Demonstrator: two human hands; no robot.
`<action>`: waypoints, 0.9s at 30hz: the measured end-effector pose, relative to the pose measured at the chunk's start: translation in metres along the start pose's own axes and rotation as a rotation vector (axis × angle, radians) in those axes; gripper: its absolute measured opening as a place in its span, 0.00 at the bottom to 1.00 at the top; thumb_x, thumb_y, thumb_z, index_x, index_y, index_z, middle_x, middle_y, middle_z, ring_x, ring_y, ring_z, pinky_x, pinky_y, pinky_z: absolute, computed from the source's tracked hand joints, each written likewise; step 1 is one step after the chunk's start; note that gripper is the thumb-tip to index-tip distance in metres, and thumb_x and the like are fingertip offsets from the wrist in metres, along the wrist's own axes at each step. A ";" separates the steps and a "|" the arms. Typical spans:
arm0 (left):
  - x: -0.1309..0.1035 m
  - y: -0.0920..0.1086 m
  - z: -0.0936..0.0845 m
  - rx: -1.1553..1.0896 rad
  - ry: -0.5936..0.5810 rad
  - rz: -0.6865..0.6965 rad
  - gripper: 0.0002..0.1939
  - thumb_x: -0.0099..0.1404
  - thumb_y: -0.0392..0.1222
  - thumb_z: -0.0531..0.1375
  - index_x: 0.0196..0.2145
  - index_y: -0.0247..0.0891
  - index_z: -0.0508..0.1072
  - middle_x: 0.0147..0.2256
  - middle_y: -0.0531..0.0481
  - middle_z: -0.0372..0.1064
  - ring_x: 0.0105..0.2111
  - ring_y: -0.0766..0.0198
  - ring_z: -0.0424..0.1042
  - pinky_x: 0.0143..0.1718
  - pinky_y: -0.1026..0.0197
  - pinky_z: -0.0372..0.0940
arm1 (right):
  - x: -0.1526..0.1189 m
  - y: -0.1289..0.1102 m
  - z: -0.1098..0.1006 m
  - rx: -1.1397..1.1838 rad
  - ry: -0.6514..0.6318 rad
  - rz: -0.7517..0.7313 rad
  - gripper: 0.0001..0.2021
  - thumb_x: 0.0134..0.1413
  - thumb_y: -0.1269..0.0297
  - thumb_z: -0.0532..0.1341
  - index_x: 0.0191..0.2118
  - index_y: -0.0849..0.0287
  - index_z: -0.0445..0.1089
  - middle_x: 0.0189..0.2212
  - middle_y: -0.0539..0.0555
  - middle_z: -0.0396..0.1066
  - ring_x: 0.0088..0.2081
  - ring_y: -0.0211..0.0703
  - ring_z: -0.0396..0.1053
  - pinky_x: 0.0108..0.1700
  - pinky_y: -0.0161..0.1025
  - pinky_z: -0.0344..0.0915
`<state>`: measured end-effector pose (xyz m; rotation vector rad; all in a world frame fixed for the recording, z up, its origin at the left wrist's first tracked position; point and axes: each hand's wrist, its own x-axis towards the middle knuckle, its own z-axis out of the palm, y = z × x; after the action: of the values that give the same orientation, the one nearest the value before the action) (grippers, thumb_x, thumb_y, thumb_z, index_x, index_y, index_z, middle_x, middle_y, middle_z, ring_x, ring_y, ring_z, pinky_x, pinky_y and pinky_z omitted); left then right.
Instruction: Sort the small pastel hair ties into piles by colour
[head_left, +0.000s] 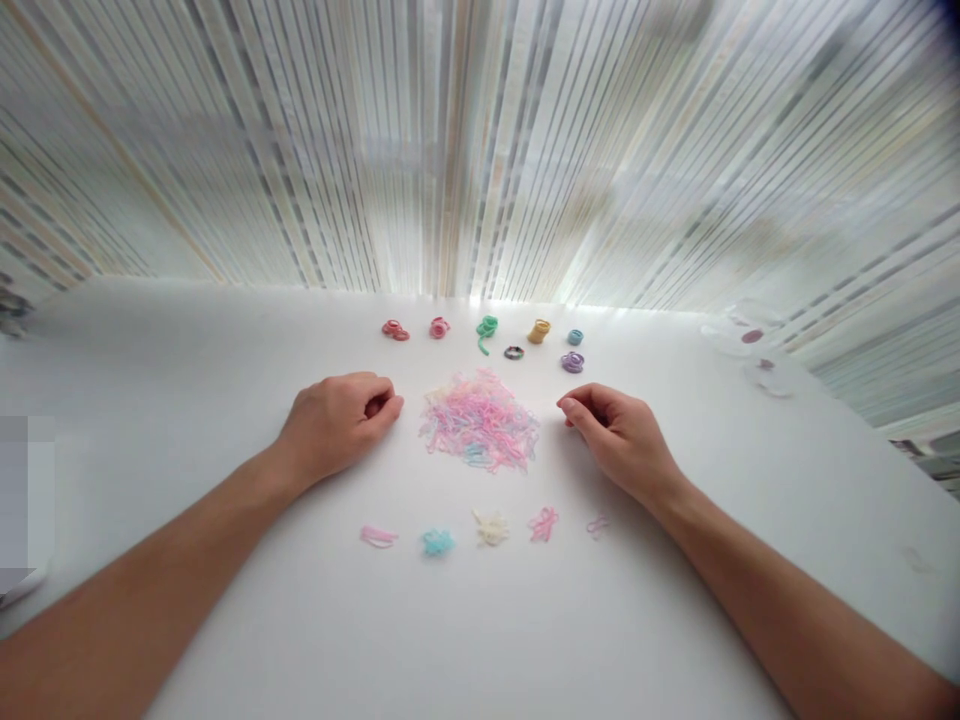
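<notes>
A loose heap of small pastel elastic bands [480,425], mostly pink with some blue and cream, lies between my hands on the white table. My left hand [341,420] rests left of the heap, fingers curled in and thumb against them; the inside is hidden. On the other side, my right hand [619,430] has its thumb and fingertips pinched together, apart from the heap; anything in the pinch is too small to see. Nearer me lie small groups: pink bands [379,537], blue bands [437,542], cream bands [490,528], deeper pink bands [543,524] and pale mauve bands [597,526].
Behind the heap are red [395,330], pink [439,327], green [487,328], yellow [539,332], blue [574,337] and purple coils [572,362], plus a multicoloured ring [514,353]. Striped curtains [450,150] hang at the table's far edge. Clear round items [765,375] lie right.
</notes>
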<state>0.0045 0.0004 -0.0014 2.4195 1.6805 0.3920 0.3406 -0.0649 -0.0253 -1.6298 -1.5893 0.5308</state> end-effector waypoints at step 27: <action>0.000 -0.001 0.003 -0.039 0.012 0.017 0.18 0.69 0.53 0.52 0.26 0.41 0.65 0.29 0.52 0.72 0.29 0.62 0.64 0.32 0.57 0.51 | 0.002 -0.049 0.017 -0.129 -0.330 -0.184 0.07 0.56 0.67 0.62 0.32 0.57 0.79 0.25 0.48 0.75 0.27 0.37 0.65 0.31 0.36 0.60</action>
<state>0.0044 0.0006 -0.0043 2.4095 1.6432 0.4389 0.2965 -0.0638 0.0027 -1.5247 -2.0313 0.6346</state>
